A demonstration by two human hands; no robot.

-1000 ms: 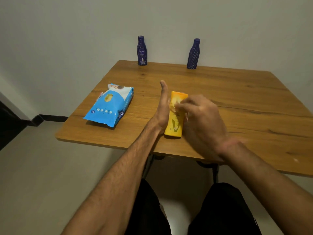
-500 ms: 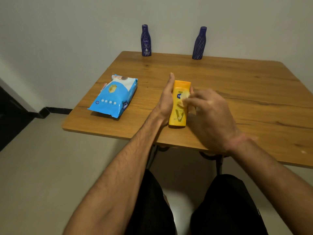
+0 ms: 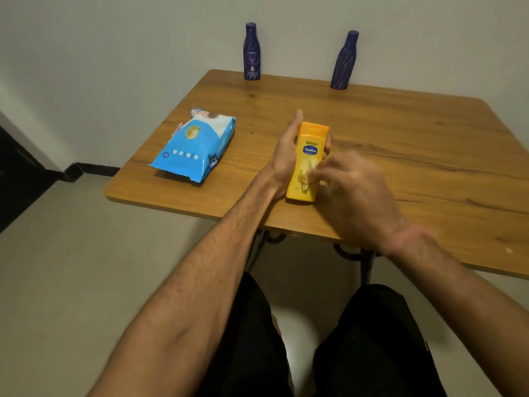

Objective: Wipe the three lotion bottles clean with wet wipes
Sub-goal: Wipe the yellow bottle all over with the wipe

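Note:
A yellow lotion bottle [image 3: 310, 138] stands on the wooden table [image 3: 415, 144] near its front edge. My left hand [image 3: 283, 159] grips it, thumb up its left side and fingertips showing past its right side. My right hand [image 3: 352, 196], blurred, pinches a thin wet wipe [image 3: 307, 176] and presses it on the lower front of the bottle. Two dark blue lotion bottles stand upright at the table's back edge by the wall, one on the left [image 3: 252, 53] and one on the right [image 3: 345, 61].
A blue pack of wet wipes [image 3: 194, 147] lies on the table left of the yellow bottle. The table's front edge runs just below my hands. My legs in black trousers [image 3: 372, 339] are under it. A pale wall stands right behind the table.
My right hand with the wipe has slid down the yellow bottle from its top to its lower front, uncovering the label. My left hand keeps holding the bottle.

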